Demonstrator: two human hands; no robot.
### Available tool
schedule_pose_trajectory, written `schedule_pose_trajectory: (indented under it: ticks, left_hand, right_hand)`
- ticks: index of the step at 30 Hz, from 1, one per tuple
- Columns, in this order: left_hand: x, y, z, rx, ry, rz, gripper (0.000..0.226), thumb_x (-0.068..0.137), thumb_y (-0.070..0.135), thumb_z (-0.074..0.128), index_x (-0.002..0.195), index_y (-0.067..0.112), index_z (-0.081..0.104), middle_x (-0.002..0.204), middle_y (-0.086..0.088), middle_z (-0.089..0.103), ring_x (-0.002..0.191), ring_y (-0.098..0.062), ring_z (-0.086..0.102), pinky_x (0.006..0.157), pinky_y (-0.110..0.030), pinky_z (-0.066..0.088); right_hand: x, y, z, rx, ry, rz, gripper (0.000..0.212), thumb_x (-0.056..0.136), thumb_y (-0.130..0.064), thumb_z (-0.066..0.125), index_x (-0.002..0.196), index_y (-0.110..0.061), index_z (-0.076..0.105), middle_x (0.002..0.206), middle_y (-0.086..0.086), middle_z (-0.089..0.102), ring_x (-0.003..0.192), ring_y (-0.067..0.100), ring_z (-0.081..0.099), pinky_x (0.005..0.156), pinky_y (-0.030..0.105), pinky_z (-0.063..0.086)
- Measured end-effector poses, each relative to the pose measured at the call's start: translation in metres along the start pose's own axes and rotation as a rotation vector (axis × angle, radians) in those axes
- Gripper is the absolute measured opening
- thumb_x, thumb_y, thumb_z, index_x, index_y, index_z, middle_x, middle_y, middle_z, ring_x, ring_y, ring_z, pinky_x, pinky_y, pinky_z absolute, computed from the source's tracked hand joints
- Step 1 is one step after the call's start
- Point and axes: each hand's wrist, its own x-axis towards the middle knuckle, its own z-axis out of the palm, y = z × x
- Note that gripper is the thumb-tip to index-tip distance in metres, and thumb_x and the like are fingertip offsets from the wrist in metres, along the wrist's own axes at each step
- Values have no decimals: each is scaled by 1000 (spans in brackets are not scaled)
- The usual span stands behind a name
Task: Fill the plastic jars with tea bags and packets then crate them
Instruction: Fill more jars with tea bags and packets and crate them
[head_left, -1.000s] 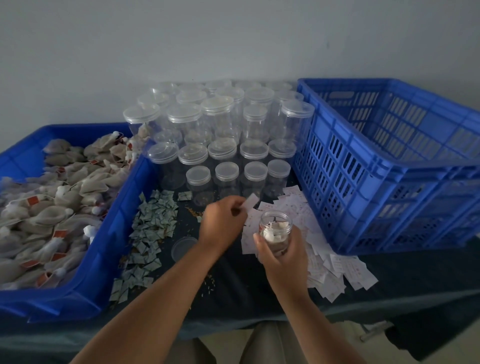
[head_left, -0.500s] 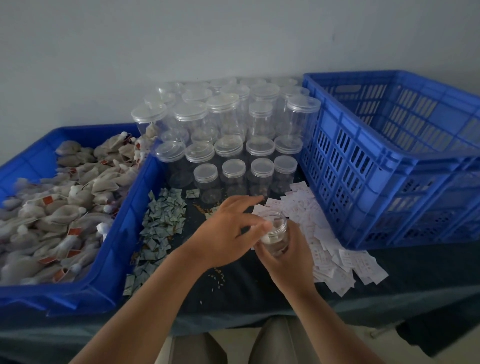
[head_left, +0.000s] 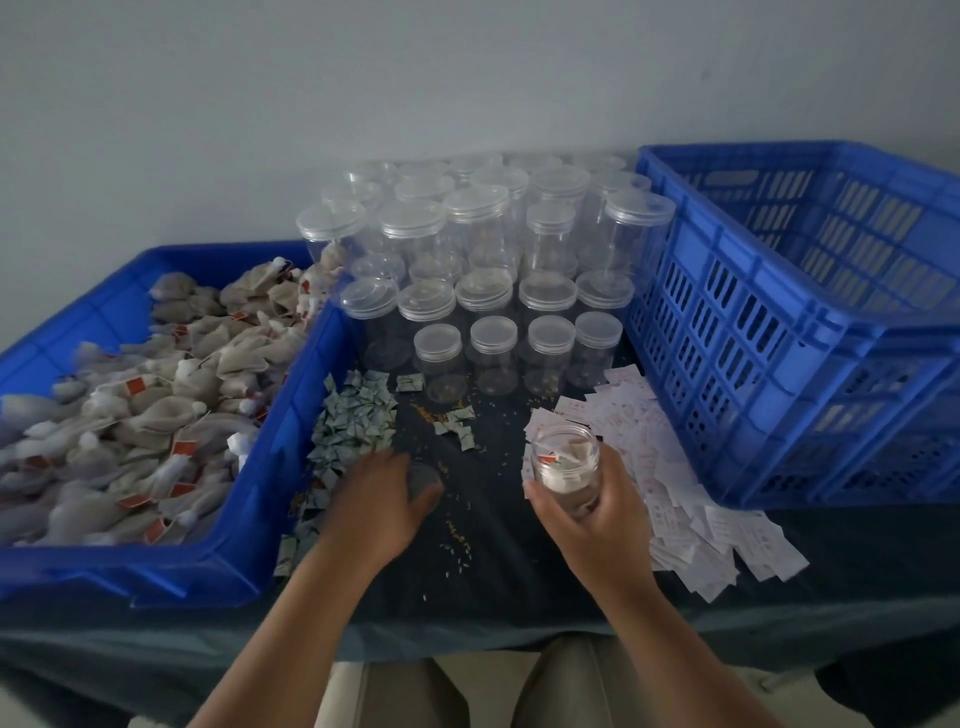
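Nothing legible: faint reddish print on the white packets (head_left: 670, 467) at right and the red tags (head_left: 136, 385) on the tea bags (head_left: 171, 415) at left are too small to read.

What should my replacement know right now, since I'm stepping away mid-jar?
Left hand lies on the loose lid, grip unclear.
Right hand grips the open jar, which holds a tea bag and a white packet.
Blue crate shows no jars yet.
Remaining: cap this jar, crate it, then fill the empty lidded jars from the tea bag bin.
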Motion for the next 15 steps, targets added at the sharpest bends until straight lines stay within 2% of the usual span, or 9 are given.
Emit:
schedule_pose_trajectory:
  ticks: [2,4,6,7,9,10,12,14,15]
  left_hand:
    - [-4,0,3,-78,149,20,46,90,64,70,118,27,66,115,9,63,113,-16,57,93,-34,49]
    - [-8,6,-5,-201,236,1,30,88,58,76,99,36,59,96,18,60,93,-7,59,74,-27,47]
    - [-10,16,-15,-461,202,-32,27,93,61,69,92,37,55,86,14,64,75,-4,62,61,-26,49]
    - [-11,23,-20,-609,181,-31,28,95,62,66,92,36,56,84,10,67,73,-6,64,60,-28,52]
    - [-14,38,-32,-855,174,4,29,98,58,63,97,31,54,89,8,73,79,-6,70,63,-28,57]
    - [-16,46,-39,-953,154,40,29,98,55,61,101,28,53,94,15,75,83,-2,72,63,-23,57]
    - [-19,57,-48,-1101,59,141,34,97,51,59,121,28,52,106,23,76,97,3,72,74,-15,57]
    - [-22,59,-51,-1065,-38,242,49,99,52,61,143,42,44,118,22,71,109,2,69,84,-15,55]
    - [-22,59,-51,-967,-73,291,55,96,59,64,146,50,42,123,25,65,114,4,65,86,-15,55]
  right_hand:
    - [0,0,0,3,-9,-3,42,82,-53,80,117,-50,56,110,-33,67,95,-6,69,70,2,48]
    - [-1,0,0,14,-33,-8,44,81,-54,81,118,-43,58,107,-29,68,94,-3,70,71,4,49]
    - [-3,-2,2,36,-73,-5,50,80,-56,82,119,-31,62,103,-23,70,93,4,71,72,9,52]
    - [-5,-6,5,57,-98,13,51,80,-57,82,120,-33,62,103,-22,71,94,6,72,73,11,53]
    - [-8,-15,13,132,-165,38,49,81,-56,82,122,-47,58,109,-22,71,97,6,72,75,10,53]
    - [-10,-19,19,167,-201,33,49,82,-55,83,123,-52,57,112,-21,71,98,6,72,76,11,53]
    - [-12,-24,28,215,-259,20,51,83,-49,85,126,-50,57,114,-18,72,100,11,73,79,16,56]
    - [-12,-23,32,233,-287,32,52,84,-45,87,128,-43,59,115,-15,73,100,14,74,80,24,60]
    - [-12,-21,32,224,-294,43,51,85,-46,87,127,-42,60,111,-15,73,95,13,74,76,26,60]
